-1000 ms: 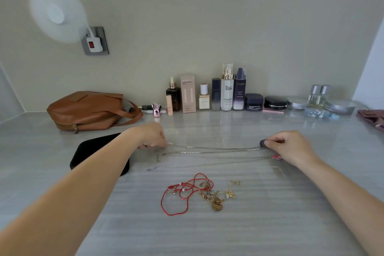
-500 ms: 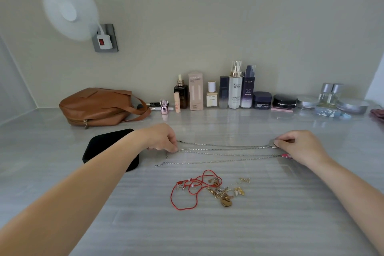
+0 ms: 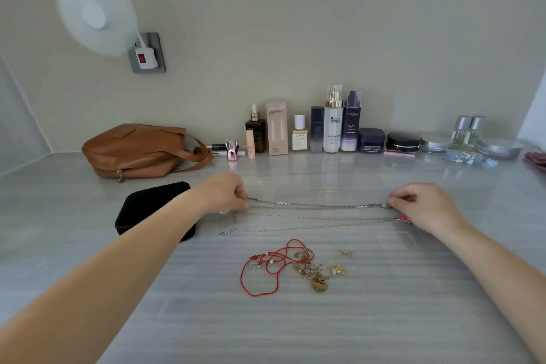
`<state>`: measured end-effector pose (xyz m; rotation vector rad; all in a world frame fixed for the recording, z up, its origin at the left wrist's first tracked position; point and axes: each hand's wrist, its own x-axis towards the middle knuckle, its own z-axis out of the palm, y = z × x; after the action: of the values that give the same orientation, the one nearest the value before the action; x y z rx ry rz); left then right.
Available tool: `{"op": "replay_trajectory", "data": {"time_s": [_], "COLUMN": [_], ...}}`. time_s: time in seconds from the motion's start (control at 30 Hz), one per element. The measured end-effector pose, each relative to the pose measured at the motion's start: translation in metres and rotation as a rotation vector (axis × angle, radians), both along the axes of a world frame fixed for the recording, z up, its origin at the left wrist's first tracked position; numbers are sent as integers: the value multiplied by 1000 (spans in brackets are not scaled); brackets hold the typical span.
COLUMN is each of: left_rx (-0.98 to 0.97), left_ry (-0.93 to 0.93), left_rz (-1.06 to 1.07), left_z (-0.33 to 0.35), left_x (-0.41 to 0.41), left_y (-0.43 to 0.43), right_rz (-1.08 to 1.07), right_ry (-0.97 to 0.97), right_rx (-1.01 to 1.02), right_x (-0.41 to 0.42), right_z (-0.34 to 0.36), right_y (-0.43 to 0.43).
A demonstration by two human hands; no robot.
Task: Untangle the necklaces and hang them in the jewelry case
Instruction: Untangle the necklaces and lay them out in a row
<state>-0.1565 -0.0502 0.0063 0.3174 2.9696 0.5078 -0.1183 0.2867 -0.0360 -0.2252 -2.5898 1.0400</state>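
A silver chain necklace (image 3: 316, 206) is stretched straight across the grey counter. My left hand (image 3: 225, 194) pinches its left end and my right hand (image 3: 422, 204) pinches its right end at a small round pendant. Just in front lies a second, thinner silver chain (image 3: 310, 223) in two long strands, with a pink pendant (image 3: 403, 219) by my right hand. Nearer me sits a tangle of a red cord necklace (image 3: 263, 269) and a gold charm necklace (image 3: 317, 272). A black velvet jewelry case (image 3: 147, 205) lies shut, partly under my left forearm.
A brown leather bag (image 3: 139, 151) lies at the back left. A row of cosmetic bottles and jars (image 3: 334, 127) lines the wall, with silver tins (image 3: 499, 149) at the right. A small white fan (image 3: 94, 12) is plugged into the wall socket.
Both hands stay on the ends of the silver chain, held taut. The view has shifted left, so everything sits further right in the frame. The chains have barely moved.
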Motion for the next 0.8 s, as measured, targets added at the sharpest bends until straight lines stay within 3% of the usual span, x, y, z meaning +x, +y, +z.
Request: {"op": "replay_trajectory", "data": {"time_s": [0.1, 0.23, 0.33, 0.43, 0.5, 0.67, 0.8], "left_rx": [12, 181, 202, 146, 88, 124, 137], "left_ry": [64, 133, 39, 53, 81, 150, 193], "left_rz": [14, -99, -241, -338, -365, -425, -403], "left_z": [2, 5, 2, -7, -14, -17, -18], "left_x": [16, 60, 97, 114, 119, 124, 122], "left_y": [3, 26, 45, 52, 53, 52, 49], "right_rz": [-22, 51, 299, 659, 790, 754, 717], "right_ry": [37, 117, -17, -233, -321, -370, -230], "right_rx": [-17, 84, 165, 170, 195, 363, 433], "right_x": [2, 15, 35, 64, 78, 94, 101], "right_z": [1, 15, 38, 58, 63, 52, 38], "right_y": [-2, -20, -46, -73, -85, -104, -109]}}
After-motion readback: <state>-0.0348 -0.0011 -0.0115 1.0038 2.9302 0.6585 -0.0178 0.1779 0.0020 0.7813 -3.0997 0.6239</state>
